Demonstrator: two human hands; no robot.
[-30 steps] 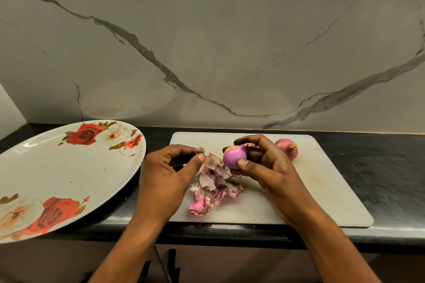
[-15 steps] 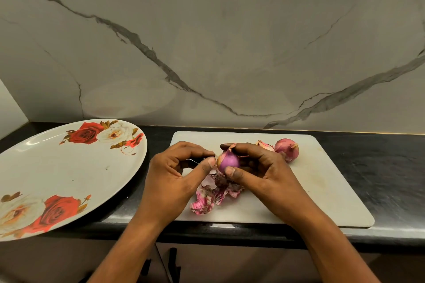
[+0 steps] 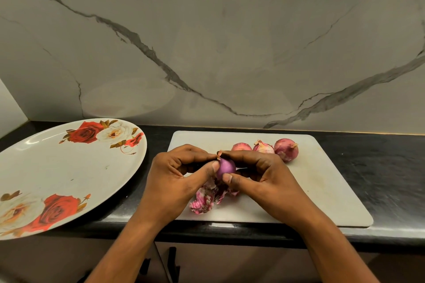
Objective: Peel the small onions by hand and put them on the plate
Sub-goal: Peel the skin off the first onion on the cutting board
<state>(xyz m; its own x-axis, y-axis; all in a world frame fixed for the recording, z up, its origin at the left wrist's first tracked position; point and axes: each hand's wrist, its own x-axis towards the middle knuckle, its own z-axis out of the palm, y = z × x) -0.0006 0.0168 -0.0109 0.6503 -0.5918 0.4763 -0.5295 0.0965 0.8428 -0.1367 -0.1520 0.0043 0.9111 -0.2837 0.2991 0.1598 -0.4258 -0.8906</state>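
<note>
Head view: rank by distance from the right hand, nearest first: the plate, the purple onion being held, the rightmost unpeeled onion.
1. The purple onion: gripped by the right hand itself.
2. The rightmost unpeeled onion: on the cutting board, just behind the knuckles.
3. The plate: far left, beyond the left hand.

White plate [image 3: 57, 167] with red roses; purple onion [image 3: 226, 167]; black counter [image 3: 379, 167].
</note>
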